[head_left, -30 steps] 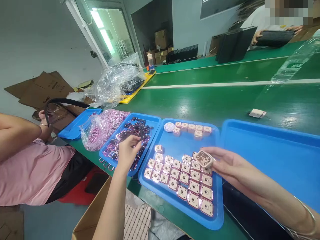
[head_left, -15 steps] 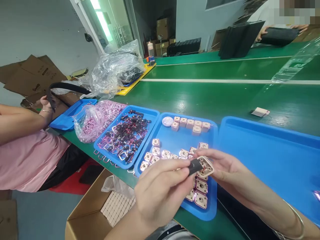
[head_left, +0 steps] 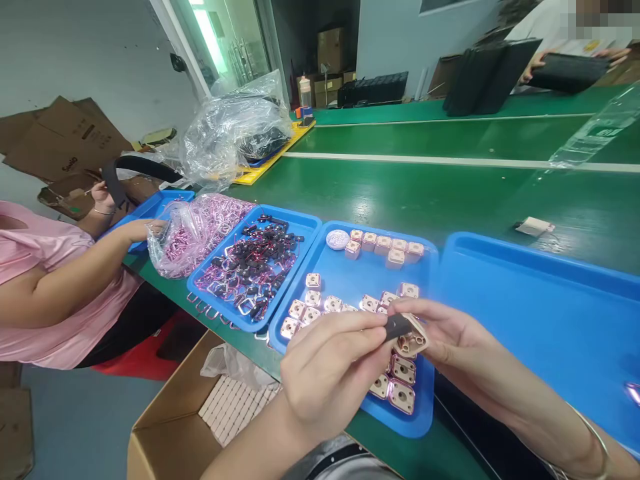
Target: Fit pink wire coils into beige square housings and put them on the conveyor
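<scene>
My left hand (head_left: 333,370) pinches a small black rectangular part (head_left: 397,327) between thumb and fingers. My right hand (head_left: 463,343) grips a cream square plastic housing (head_left: 416,339) by its edge, with its hollow side and round posts showing. The black part's end overlaps the upper rim of the housing; whether it sits inside, I cannot tell. Both hands are above a blue tray (head_left: 345,273) holding several cream square housings with pink shiny rims (head_left: 401,396) and a round white lid-like piece (head_left: 337,240).
Left of it, another blue tray (head_left: 314,230) holds black parts with pink wires and metal rings (head_left: 260,267). Beyond lies a clear bag of pink pieces (head_left: 200,230). A cardboard box (head_left: 165,403) stands below. A person in pink (head_left: 75,293) sits left. A blue tray (head_left: 530,293) lies right.
The black part has moved slightly right, further over the housing, which has tilted. The person at the left has brought an arm to the clear bag.
</scene>
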